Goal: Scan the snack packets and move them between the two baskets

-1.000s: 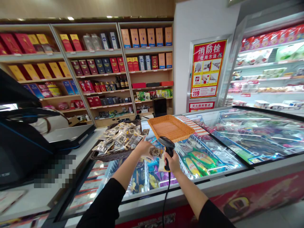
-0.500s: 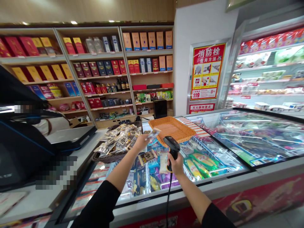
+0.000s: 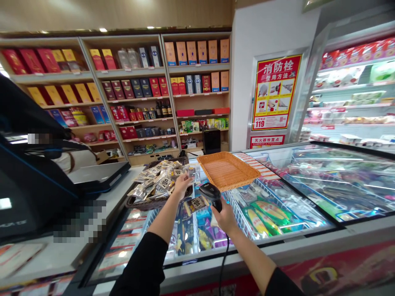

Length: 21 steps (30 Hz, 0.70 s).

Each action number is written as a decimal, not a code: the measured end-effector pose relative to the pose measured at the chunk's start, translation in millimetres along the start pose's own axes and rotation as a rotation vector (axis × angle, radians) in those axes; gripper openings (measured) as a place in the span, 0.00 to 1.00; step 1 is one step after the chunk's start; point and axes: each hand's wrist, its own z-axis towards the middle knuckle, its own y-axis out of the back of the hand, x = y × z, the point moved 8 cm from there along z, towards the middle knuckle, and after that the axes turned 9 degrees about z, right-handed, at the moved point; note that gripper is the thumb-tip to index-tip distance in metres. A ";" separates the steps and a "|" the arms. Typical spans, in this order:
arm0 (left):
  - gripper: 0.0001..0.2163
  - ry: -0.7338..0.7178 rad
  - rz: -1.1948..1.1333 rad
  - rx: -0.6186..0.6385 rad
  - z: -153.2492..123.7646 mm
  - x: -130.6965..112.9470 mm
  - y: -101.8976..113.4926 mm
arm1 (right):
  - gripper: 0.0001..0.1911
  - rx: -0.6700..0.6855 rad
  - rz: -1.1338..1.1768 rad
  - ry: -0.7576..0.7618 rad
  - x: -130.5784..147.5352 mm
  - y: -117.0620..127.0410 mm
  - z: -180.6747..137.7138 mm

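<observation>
My left hand (image 3: 183,183) pinches a small clear snack packet (image 3: 194,172) above the right edge of a dark wicker basket (image 3: 145,202). That basket is heaped with similar snack packets (image 3: 163,179) in silver, black and yellow. In my right hand (image 3: 224,216) is a black barcode scanner (image 3: 210,192), its head turned toward the left hand and its cord hanging down. Just below the scanner's head, a loose packet (image 3: 195,204) lies on the freezer's glass top. Behind the scanner sits an orange woven tray (image 3: 228,168) with nothing in it.
Under the glass, the chest freezer (image 3: 262,205) holds bagged goods in wire baskets. At left stand a black checkout machine (image 3: 27,176) and a flat scale (image 3: 98,174) on a counter. Shelves of boxes (image 3: 132,88) line the back wall. A lit refrigerated display (image 3: 354,94) is at right.
The packet in my left hand has turned from tilted to facing the scanner more broadly. My right hand has brought the scanner left, closer to it. The view has shifted slightly left.
</observation>
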 end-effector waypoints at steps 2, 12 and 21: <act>0.18 0.006 -0.009 -0.017 0.7 2.6 0.6 | 0.09 -0.019 -0.013 -0.002 0.0 1.6 0.0; 0.17 -0.011 0.033 0.014 1.8 3.6 -3.6 | 0.07 -0.026 0.047 -0.017 1.6 2.3 -0.6; 0.18 -0.343 0.764 -0.453 -32.5 -67.9 45.0 | 0.14 -0.111 0.368 -0.218 -38.2 11.1 -5.6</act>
